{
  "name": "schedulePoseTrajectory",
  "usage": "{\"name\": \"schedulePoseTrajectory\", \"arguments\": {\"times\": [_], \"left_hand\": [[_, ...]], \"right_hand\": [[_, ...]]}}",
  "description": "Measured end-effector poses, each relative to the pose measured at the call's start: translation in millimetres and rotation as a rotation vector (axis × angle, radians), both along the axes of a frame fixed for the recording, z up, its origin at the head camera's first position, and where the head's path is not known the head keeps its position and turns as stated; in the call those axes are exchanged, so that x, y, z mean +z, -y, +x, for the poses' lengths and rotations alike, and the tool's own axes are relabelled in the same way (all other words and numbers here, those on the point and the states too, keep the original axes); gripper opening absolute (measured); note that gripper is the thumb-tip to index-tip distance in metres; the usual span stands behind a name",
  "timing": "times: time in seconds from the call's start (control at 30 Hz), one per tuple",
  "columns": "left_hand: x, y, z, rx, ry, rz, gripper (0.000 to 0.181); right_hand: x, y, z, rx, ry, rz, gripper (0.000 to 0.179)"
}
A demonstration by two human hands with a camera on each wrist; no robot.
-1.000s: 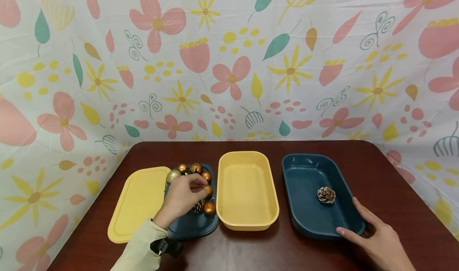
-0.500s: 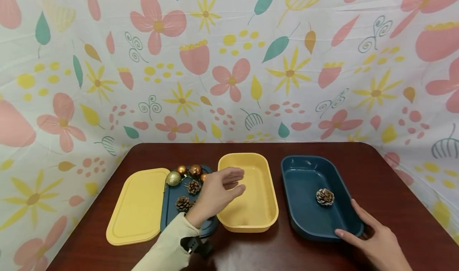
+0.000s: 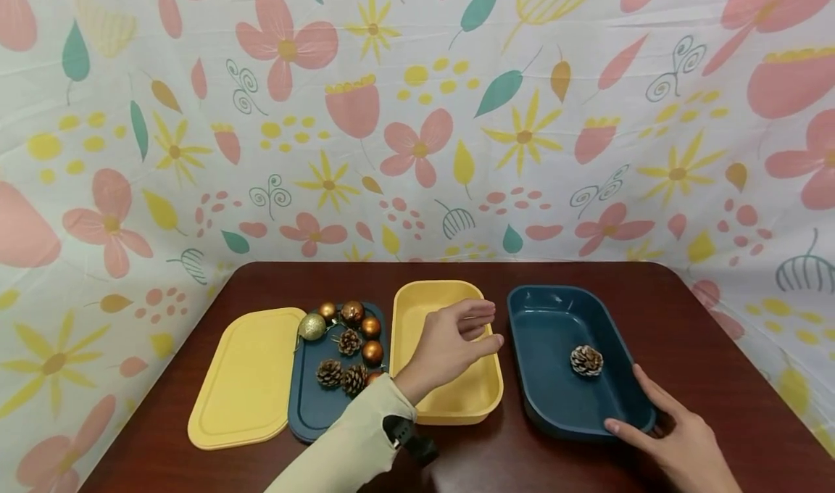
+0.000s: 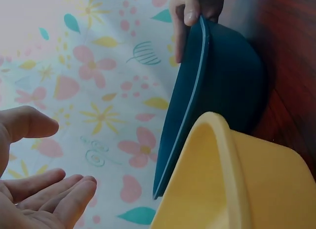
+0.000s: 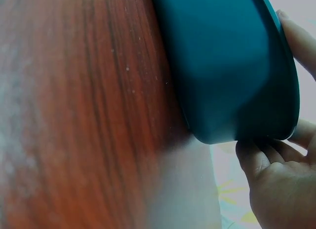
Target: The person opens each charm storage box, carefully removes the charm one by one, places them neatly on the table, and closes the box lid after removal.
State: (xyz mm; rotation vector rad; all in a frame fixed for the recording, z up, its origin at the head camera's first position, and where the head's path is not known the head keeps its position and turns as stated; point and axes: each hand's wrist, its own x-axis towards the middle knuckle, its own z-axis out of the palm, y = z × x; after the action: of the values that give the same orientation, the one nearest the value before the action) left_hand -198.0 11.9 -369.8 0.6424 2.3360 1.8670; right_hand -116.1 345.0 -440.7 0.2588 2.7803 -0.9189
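My left hand [image 3: 450,344] hovers above the yellow box [image 3: 407,312], thumb and fingers apart. In the left wrist view nothing shows between the thumb [image 4: 34,123] and the extended fingers [image 4: 59,194]. My right hand [image 3: 678,435] grips the near right corner of the deep blue box [image 3: 554,377], with the thumb at its near rim. One pine cone [image 3: 587,360] with pale tips lies in that blue box. In the right wrist view the fingers [image 5: 296,41] touch the box's rim and end wall [image 5: 237,91].
A blue lid [image 3: 313,413] left of the yellow box bears a gold glitter bauble [image 3: 312,326], several copper baubles [image 3: 352,312] and brown pine cones [image 3: 329,373]. Beside it lies a yellow lid [image 3: 244,377]. A floral cloth [image 3: 417,152] hangs behind the brown table [image 3: 483,464].
My left hand has moved right, from the baubles and pine cones on the blue lid to above the yellow box, its fingers spreading apart. The right hand stays at the blue box's corner.
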Motion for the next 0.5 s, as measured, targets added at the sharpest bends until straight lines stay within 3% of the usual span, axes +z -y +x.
{"name": "schedulePoseTrajectory", "arguments": {"times": [0.5], "left_hand": [[6.9,-44.9,-5.4,-0.083,-0.021,-0.046,0.04]], "right_hand": [[0.6,4,0.9,-0.003,-0.015,-0.006,0.105]]}}
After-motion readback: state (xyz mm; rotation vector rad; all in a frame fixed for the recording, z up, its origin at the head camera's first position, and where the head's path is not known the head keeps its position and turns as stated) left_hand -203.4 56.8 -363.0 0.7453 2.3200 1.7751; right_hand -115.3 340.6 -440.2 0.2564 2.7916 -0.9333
